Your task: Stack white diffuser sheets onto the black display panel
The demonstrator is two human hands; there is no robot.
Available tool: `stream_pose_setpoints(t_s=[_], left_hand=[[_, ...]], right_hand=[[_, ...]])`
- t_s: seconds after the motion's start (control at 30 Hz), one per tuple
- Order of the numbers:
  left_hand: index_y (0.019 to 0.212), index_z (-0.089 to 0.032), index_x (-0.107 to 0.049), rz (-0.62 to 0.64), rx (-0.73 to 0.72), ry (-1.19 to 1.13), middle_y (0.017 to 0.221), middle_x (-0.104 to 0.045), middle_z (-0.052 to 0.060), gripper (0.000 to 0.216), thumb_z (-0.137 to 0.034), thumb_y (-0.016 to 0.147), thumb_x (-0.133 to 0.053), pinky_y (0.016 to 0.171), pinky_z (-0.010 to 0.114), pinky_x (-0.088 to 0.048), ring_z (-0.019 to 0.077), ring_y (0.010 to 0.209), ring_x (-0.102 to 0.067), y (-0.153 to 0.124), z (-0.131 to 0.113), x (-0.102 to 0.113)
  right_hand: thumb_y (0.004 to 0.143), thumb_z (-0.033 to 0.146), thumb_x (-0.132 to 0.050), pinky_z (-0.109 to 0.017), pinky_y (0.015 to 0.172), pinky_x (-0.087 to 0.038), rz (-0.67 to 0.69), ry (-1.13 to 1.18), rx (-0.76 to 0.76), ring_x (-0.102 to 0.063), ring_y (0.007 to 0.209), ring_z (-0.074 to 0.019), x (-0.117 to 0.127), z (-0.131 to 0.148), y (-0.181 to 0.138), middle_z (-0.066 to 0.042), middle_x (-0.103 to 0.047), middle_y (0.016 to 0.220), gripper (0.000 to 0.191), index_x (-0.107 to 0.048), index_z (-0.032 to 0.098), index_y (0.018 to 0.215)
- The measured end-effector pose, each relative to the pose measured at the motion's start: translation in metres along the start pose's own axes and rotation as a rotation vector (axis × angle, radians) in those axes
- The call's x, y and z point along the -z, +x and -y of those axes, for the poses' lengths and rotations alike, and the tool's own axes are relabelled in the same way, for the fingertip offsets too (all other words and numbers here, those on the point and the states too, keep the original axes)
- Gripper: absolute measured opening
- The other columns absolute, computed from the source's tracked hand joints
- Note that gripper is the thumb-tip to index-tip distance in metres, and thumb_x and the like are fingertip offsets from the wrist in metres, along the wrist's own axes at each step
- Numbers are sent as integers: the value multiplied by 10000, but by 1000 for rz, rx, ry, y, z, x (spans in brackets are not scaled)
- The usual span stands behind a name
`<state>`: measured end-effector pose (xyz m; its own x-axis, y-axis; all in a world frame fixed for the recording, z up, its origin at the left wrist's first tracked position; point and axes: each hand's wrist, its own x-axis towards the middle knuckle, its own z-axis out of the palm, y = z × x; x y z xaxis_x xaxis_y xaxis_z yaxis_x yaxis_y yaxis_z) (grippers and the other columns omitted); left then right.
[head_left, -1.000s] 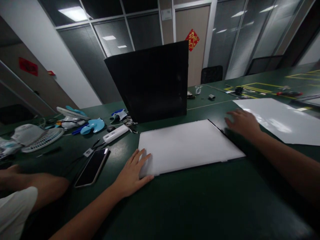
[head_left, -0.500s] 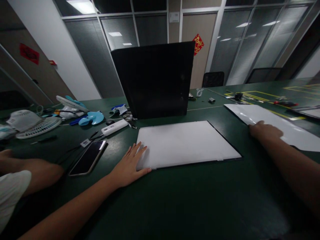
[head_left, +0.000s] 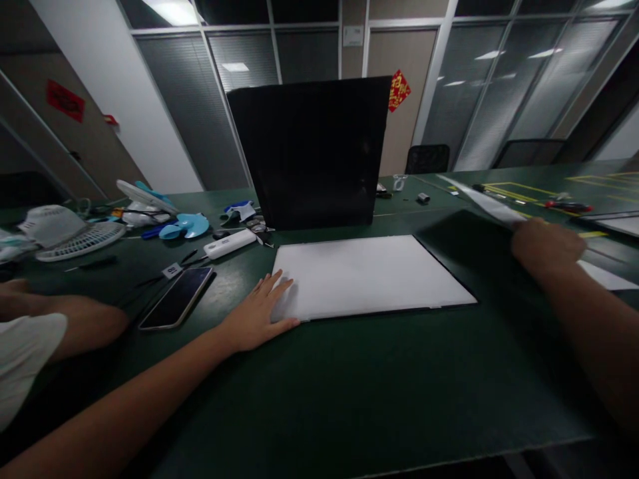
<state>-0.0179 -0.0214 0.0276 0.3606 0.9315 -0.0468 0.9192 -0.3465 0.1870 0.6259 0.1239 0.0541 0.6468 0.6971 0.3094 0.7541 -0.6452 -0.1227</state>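
Observation:
My left hand [head_left: 259,311] lies with spread fingers on the left edge of a white rectangular panel [head_left: 364,276] with a thin dark border, flat on the green table. At the right, my right hand [head_left: 546,247] is closed on the near edge of a thin white sheet [head_left: 486,201], which is tilted up off the table and seen nearly edge-on. The fingertips on that sheet are hidden behind the hand. Beyond the white panel stands a large black panel [head_left: 309,153], upright and leaning slightly.
Left of my arm lie a smartphone [head_left: 177,298] and a white handheld device [head_left: 229,244] with a cable. Fan parts [head_left: 82,241] and blue blades [head_left: 187,226] are at the far left, near another person's arm [head_left: 74,326]. A red-handled screwdriver [head_left: 569,206] lies at the right.
My right hand has lifted the near side of the white sheet, so it has gone from lying flat to tilted. My left hand stays on the white panel.

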Motion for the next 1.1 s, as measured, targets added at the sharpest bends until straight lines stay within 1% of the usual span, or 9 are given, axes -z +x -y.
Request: stream_pose_setpoints(t_s=[0.17,0.3,0.37,0.47,0.6,0.67,0.77,0.9,1.1], left_hand=[[1693,-235,-185,-5,17,-20,1769,-27,117,1077,-865,881,-506,1259,630,-258,438,1604,-106,-1,-2,2],[1704,-207,-43,-16,30,-42,1763,-11,154,1160,-860,871,-517,1257,611,-273,432,1603,-122,-1,-3,2],[1695,-190,57,-28,35,-63,1759,15,181,1217,-847,862,-539,1262,598,-266,428,1603,-133,-1,-3,2],[1673,-144,121,-62,58,-107,1754,-27,230,1297,-824,830,-593,1257,575,-291,432,1595,-185,-1,-3,0],[1641,-116,-195,-61,166,-147,1648,-380,258,1211,-827,774,-653,1166,570,-430,467,1475,-438,0,-4,1],[1572,-124,-361,-47,223,-160,1563,-494,254,1132,-835,749,-675,1110,569,-482,470,1385,-539,0,-6,3],[1573,-167,-387,-94,207,-220,1537,-538,218,1115,-780,717,-752,1123,567,-473,447,1374,-557,1,-10,8],[1679,-227,-149,-189,150,-338,1634,-438,176,1338,-704,647,-856,1219,593,-369,448,1503,-407,2,-14,11],[1658,-233,201,-242,115,-477,1736,-159,247,1566,-661,627,-898,1243,659,-271,458,1576,-234,1,-4,1]], right_hand=[[1058,519,-311,-440,758,-398,-538,191,178,-670,966,-356,32,7,-31,-311,-692,1019,600,-648,98,1320],[1055,484,-340,-389,773,-453,-645,378,635,-688,888,-305,38,35,-72,-232,-706,949,574,-625,65,1325],[1051,457,-366,-366,801,-488,-561,440,929,-698,909,-285,36,55,-97,-217,-723,985,540,-652,76,1305],[1056,459,-392,-375,877,-527,-256,403,1323,-710,998,-262,30,83,-134,-161,-753,1139,512,-667,170,1376],[1023,558,-484,-474,1047,-514,140,301,1596,-661,1232,-280,21,106,-163,-78,-665,1424,565,-613,285,1500],[1007,582,-518,-505,1132,-467,231,311,1647,-598,1340,-284,17,108,-166,-61,-596,1511,609,-587,279,1531],[995,573,-550,-514,1183,-432,278,346,1667,-557,1395,-278,15,105,-160,-56,-565,1540,626,-582,259,1536],[987,550,-571,-493,1176,-453,302,359,1697,-570,1385,-267,13,100,-148,-57,-615,1485,551,-682,243,1430],[975,539,-579,-493,1083,-533,235,423,1620,-667,1258,-273,4,98,-145,-55,-708,1351,439,-798,249,1222]])
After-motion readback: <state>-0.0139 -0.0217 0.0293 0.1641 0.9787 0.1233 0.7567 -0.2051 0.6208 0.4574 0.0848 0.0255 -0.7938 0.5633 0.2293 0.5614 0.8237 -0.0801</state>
